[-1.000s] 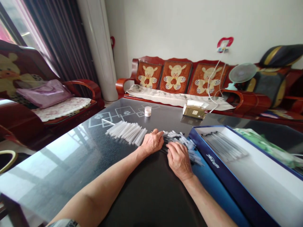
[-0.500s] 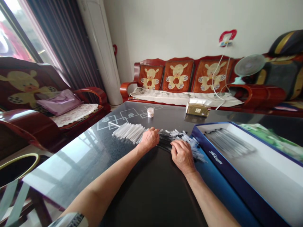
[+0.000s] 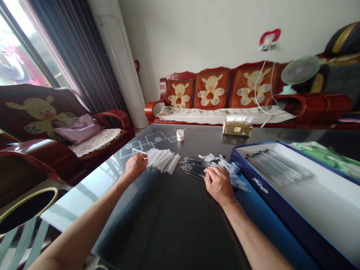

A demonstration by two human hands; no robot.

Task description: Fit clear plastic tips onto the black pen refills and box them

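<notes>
My left hand (image 3: 136,165) is closed, with curled fingertips at the left end of a pile of white plastic tubes (image 3: 164,160). Whether a tube is between those fingers is hidden. One loose white tube (image 3: 138,151) lies just beyond that hand. My right hand (image 3: 219,183) bends its fingers over the near side of a heap of pen refills (image 3: 194,165), dark at the left ends and clear with white parts at the right. Its palm faces down, so anything in its grip is out of sight.
To the right stands a blue-edged box (image 3: 261,183) with a row of clear pens (image 3: 277,165) inside. A small white jar (image 3: 180,135) and a tissue pack (image 3: 237,126) stand toward the back of the dark table (image 3: 168,221). Green-and-white packaging (image 3: 323,157) lies behind the box.
My left hand has moved left, from the gap beside the refills to the far left end of the white tubes. My right hand has stayed at the refills.
</notes>
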